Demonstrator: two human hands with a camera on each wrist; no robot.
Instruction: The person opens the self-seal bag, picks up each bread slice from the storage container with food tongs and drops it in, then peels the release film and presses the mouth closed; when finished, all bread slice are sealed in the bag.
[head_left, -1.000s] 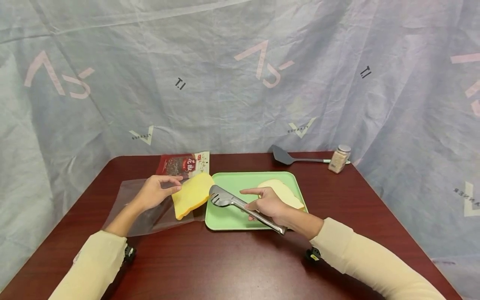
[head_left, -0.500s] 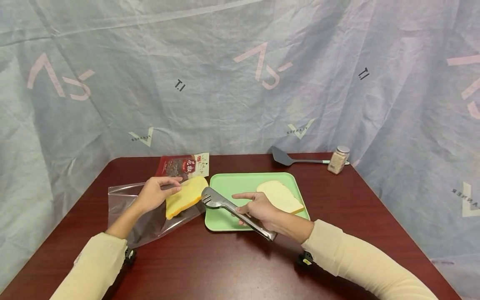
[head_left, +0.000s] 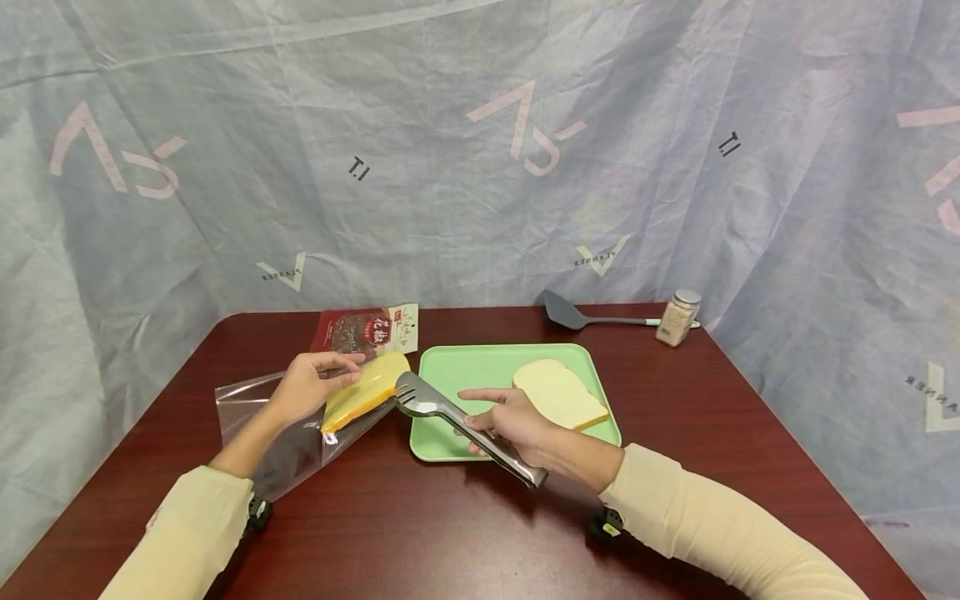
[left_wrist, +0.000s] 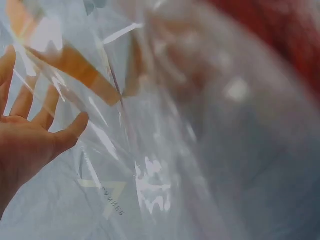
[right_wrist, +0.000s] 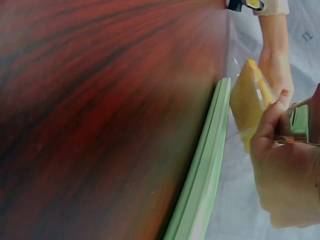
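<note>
In head view alone: shows spare bread slice (head_left: 558, 393) on green tray (head_left: 465, 364), with gray spatula (head_left: 566, 315), glass jar (head_left: 677, 318) and Sichuan peppercorn packet (head_left: 366, 331) behind. In left wrist view: shows thumb and fingers spread apart on left hand (head_left: 303, 387), against film of clear plastic bag (head_left: 296, 454). With right hand (head_left: 510, 423), grips metal tongs (head_left: 448, 410), index finger extended. With tongs, holds yellow-edged bread slice (head_left: 363, 393) by right edge, tilted, at least partly inside bag, left of tray. In right wrist view: shows tray edge-on.
</note>
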